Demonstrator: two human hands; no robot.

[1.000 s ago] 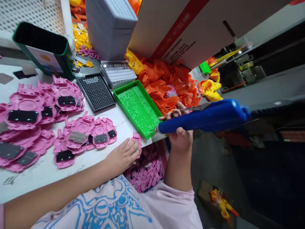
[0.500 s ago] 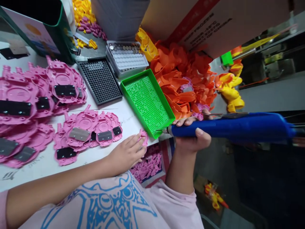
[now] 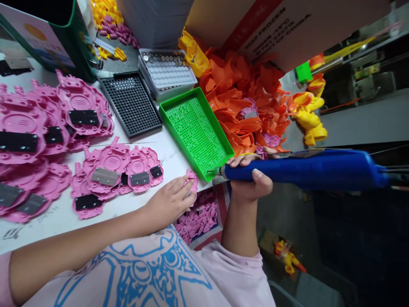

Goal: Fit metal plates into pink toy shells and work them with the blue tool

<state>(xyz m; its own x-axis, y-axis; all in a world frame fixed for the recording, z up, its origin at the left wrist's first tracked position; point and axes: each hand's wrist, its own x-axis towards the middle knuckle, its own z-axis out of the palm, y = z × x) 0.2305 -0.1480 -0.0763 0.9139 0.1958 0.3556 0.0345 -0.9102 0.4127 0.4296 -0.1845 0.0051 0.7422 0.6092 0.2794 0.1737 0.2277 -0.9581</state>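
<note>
My right hand (image 3: 252,181) is wrapped round a blue electric screwdriver (image 3: 297,170), held nearly level with its cord end pointing right. The tip of the screwdriver is at the near corner of a green tray (image 3: 198,132) with a perforated-looking grid of small holes and shiny bits in them. At the table's edge, my left hand (image 3: 171,200) lies over a small pink plastic part (image 3: 192,181), fingers bent onto it. Most of that part is hidden beneath the fingers. To its left sit several pink casings (image 3: 111,164) with black or grey cover plates.
Behind the green tray are a black gridded tray (image 3: 132,104) and stacked clear trays (image 3: 168,70) of round metal pieces. Orange parts (image 3: 239,94) are heaped beside a large carton (image 3: 255,30). More pink pieces (image 3: 201,217) lie in a container below the table edge. A green bin (image 3: 68,47) stands far left.
The whole view has shifted slightly. My right hand and the screwdriver have moved a little left, closer over the green tray's corner. My left hand keeps its place on the pink part.
</note>
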